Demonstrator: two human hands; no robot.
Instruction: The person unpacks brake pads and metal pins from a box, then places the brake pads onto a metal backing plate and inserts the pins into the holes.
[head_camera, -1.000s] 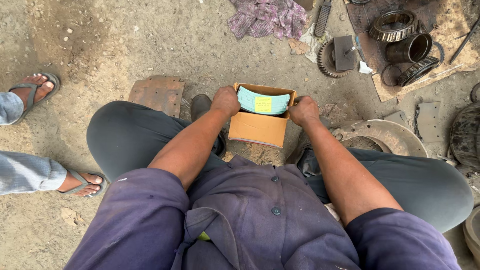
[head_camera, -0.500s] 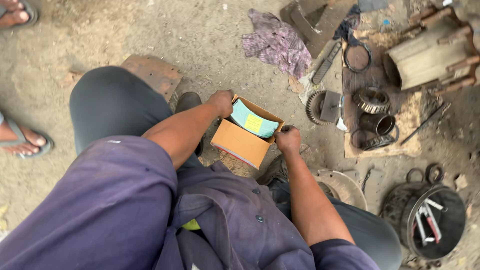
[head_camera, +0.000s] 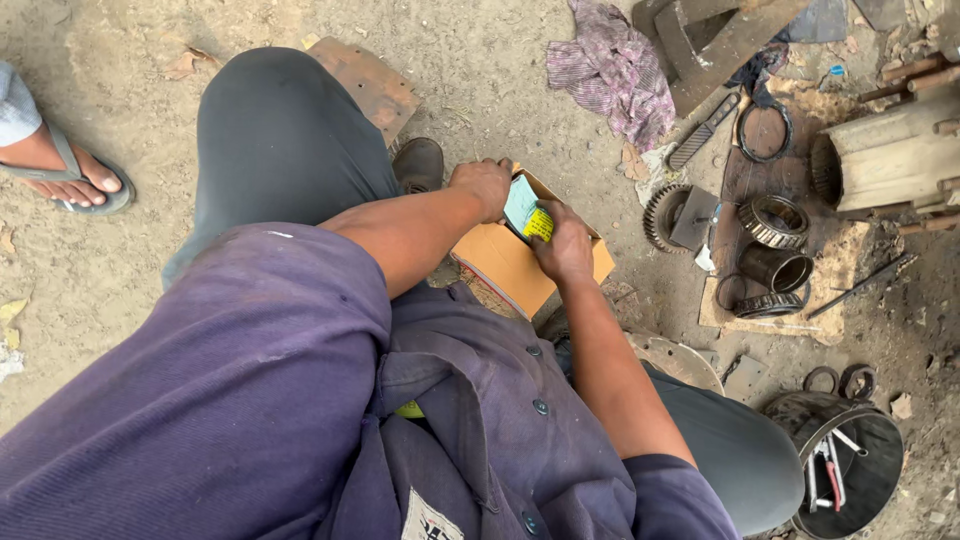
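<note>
Left hand (head_camera: 484, 184) gripped box (head_camera: 510, 262) rim at 11 o'clock; right hand (head_camera: 563, 246) pinched blue-yellow packet (head_camera: 526, 210) inside; rag (head_camera: 612, 68) at 1 o'clock.

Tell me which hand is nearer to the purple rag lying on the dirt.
Right. The right hand grips the near side of the cardboard box, on the side toward the purple rag. The left hand holds the box's far corner, further left of the rag.

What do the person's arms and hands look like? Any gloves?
No gloves. The left hand and right hand are bare, and so are the forearms. Short purple sleeves of a buttoned work shirt end near the elbows. No watch or rings show.
</note>
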